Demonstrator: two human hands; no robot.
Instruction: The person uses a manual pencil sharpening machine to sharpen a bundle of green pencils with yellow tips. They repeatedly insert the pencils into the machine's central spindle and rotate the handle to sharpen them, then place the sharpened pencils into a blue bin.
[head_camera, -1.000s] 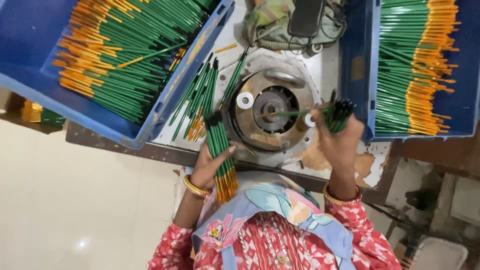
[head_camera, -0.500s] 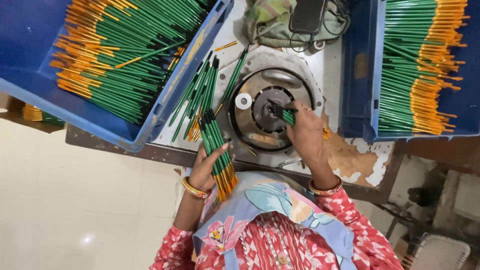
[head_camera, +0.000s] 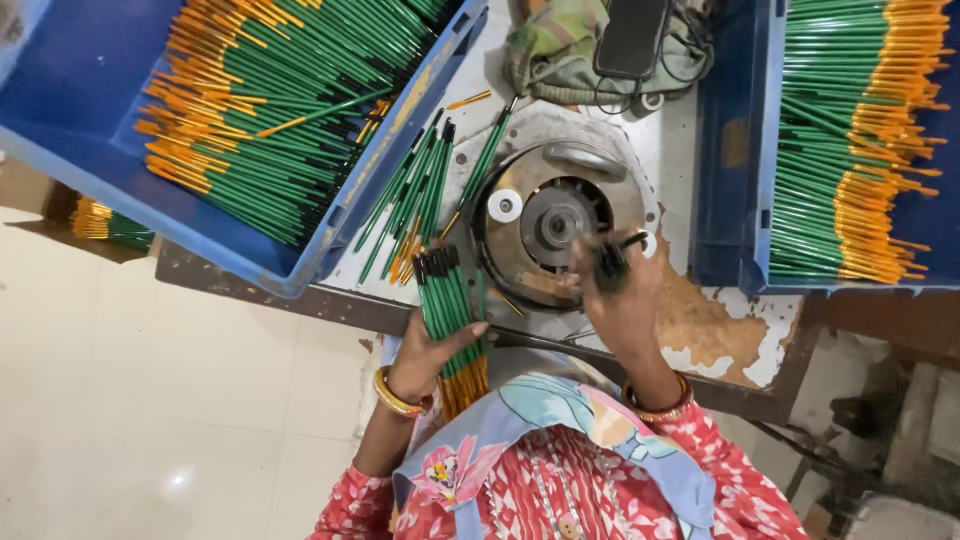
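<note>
Nearest is the person's flowered red and blue clothing, with gold bangles on both wrists. The left hand (head_camera: 432, 350) is closed around a bundle (head_camera: 450, 320) of green pens, black tips pointing far and orange ends pointing near, held over the near edge of the bench (head_camera: 700, 330). The right hand (head_camera: 618, 300) is closed on a few pens (head_camera: 610, 262), gripped between fingers and thumb, just over the near right rim of a round metal machine (head_camera: 550, 225) set in the bench. The machine has a grey hub in the middle and a white disc (head_camera: 505, 206) just left of it.

Left of the machine, loose pens (head_camera: 415, 200) lie scattered on the bench, just beyond the bundle. Further left, a blue crate (head_camera: 300, 255) tilts over the bench edge, filled with green and orange pens. On the right stands a second blue crate (head_camera: 730, 160), packed with the same pens in neat rows. At the far side, behind the machine, lies a greenish cloth (head_camera: 560, 50) with a dark phone (head_camera: 632, 35) and cables on it.
</note>
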